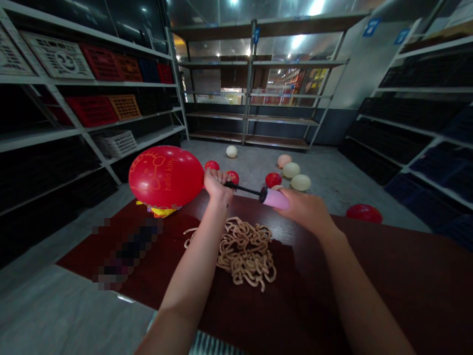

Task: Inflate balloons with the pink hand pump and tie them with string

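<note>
A large inflated red balloon (166, 176) with Hello Kitty print is on the left. My left hand (217, 185) is closed around its neck and the black end of a hand balloon pump (277, 198). A thin black rod runs from there to the pump's pink barrel. Around that barrel my right hand (308, 209) is closed. Under my arms, a tangled heap of beige long uninflated balloons (247, 249) lies on the dark brown table (306, 286). Something yellow and colourful (162, 212), partly hidden, sits beneath the red balloon.
Beyond the table, several red and pale balloons (291, 170) lie on the grey floor (251, 160). A red balloon (364, 213) rests past the right edge. Racks (246, 118) stand behind, with crates (101, 61) on the left shelves. A blurred dark patch covers the table's left.
</note>
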`<control>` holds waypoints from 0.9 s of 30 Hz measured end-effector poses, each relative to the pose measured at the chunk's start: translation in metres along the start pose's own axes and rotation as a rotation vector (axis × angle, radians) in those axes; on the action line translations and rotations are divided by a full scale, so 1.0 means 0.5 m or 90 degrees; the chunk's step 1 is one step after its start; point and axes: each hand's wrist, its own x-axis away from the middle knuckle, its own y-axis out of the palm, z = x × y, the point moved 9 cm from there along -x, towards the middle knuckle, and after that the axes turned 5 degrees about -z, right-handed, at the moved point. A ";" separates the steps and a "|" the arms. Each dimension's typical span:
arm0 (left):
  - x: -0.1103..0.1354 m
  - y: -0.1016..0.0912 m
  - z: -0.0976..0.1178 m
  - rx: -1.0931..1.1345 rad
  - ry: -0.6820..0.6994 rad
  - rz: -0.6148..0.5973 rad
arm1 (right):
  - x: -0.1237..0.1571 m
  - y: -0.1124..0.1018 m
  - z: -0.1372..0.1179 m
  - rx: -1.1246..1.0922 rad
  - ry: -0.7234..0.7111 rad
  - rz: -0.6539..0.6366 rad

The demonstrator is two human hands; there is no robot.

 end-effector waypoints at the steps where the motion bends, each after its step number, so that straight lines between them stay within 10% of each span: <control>1: -0.003 0.002 0.018 0.002 0.013 0.000 | 0.002 -0.006 0.009 0.004 0.012 0.003; 12: 0.070 0.105 0.110 -0.020 0.116 -0.123 | 0.033 -0.080 0.055 0.074 0.018 0.089; 27: 0.135 0.120 -0.026 -0.048 0.006 -0.140 | 0.026 -0.081 -0.064 0.063 0.000 0.055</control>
